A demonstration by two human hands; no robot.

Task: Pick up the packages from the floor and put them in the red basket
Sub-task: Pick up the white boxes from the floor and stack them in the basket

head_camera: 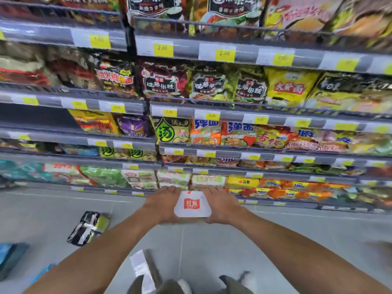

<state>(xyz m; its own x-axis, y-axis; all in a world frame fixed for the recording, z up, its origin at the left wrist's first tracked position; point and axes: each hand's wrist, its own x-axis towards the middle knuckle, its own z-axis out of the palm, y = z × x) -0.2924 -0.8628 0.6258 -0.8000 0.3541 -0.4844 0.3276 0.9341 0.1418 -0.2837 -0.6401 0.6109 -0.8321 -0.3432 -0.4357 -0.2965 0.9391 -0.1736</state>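
- Fingers (169,190) of the left hand (163,203) and right hand (222,205) clamp the white pack (192,205) by its two sides, thumbs hidden.
- It's up between the hands, off the floor (275,240). Looks light, soft and a bit slick, so the side edges are the sound hold, with no hard squeeze.
- Count: one held, three lying below. Black pack (89,228) left of the fingers, blue pack (10,257) further left, grey pack (144,266) nearest the person.
- Red basket: not in view.
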